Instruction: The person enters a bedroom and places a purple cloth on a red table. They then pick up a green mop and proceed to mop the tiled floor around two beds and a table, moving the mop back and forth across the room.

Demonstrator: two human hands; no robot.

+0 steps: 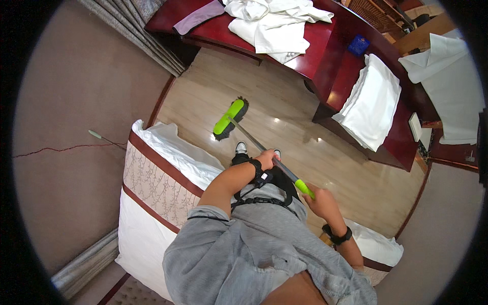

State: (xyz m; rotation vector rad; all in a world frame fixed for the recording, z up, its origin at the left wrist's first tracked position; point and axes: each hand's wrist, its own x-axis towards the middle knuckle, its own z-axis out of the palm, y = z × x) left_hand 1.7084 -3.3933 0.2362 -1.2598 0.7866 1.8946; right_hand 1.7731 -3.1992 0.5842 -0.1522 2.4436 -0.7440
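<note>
Both grips are wrapped around one broom (249, 135): the left grip (265, 159) has its fingers curled about the middle of the pole, and the right grip (321, 202) is closed around the bright green handle (305, 189) at the top end, its far fingertips hidden. Pale, glossy floor (295, 91) spreads ahead of the person. Bordering its far and right sides is a dark red tabletop (316, 51). At the left stands a bed with a white sheet (142, 223) and a brown-edged patterned runner (152, 175) across it. The broom slants from the right grip forward and left, its green head (229, 119) with dark grey bristles (223, 135) resting on the floor between bed and tabletop, just beyond the shoes (241, 148). A rumpled heap of white cloth (274, 30) covers part of the tabletop, and a folded white stack (371, 101) lies farther right. Beside the heap is a mauve strip of fabric (201, 18); near the stack sits a small blue box (359, 45).
</note>
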